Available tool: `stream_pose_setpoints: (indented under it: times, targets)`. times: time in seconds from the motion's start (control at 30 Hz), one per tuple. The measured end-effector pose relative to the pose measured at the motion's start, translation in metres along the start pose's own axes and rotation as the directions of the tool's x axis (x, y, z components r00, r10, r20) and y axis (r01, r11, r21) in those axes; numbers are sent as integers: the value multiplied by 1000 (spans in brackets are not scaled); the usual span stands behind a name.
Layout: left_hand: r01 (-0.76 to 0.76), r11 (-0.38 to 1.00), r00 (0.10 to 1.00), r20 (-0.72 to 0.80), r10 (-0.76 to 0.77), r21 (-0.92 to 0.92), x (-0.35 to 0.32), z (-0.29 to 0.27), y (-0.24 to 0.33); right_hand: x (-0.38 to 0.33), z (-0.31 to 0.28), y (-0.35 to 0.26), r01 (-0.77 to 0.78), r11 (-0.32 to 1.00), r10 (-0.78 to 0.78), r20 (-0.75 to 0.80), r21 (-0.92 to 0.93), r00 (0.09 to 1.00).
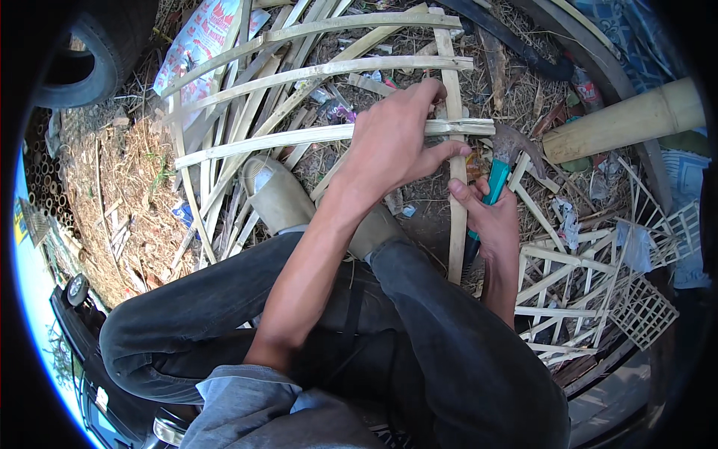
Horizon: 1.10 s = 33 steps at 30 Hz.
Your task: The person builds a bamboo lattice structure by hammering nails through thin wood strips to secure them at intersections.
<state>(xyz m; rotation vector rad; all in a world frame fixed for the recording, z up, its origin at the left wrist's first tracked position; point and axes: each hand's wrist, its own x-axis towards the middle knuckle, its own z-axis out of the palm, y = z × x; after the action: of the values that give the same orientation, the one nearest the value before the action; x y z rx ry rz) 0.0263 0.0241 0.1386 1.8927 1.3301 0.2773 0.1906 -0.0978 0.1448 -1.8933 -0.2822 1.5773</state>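
Note:
A flat bamboo strip (269, 142) runs crosswise under my left hand (393, 135). That hand curls over it, thumb on the near side and index finger on the far side; the other fingertips are hidden. The strip's right end lies across an upright bamboo slat (457, 202), with two more cross strips (321, 70) farther off on the same slat. My right hand (493, 221) is closed around the teal-and-black handle of a hammer (495, 183), just right of the slat. The hammer's rusty, curved head points away from me, beside the strip's end.
Loose bamboo strips (247, 127) lie in a heap at the left. A thick bamboo pole (624, 122) juts in from the right. Lattice pieces (568, 288) sit at lower right, a tyre (101, 56) at upper left. My shoe (277, 194) is under the frame.

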Motion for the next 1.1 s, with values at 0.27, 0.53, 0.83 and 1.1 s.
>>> stream_pose_setpoints:
  times: [0.27,0.53,0.83,1.1]
  targets:
    - [-299,951,923,-274,270,-72,-1,21,-4,3,2,7,6,1000,-6,-2,23,1000]
    - [-237,955,951,-243,191,-178,2,13,-2,0,3,0,-33,999,34,-12,5,999]
    - [45,973,978,187,-89,228,0,-17,-11,2,1,4,-26,999,26,8,35,1000]
    - [69,977,952,278,-126,204,8,-15,-19,-1,5,4,40,994,-45,-42,-103,998]
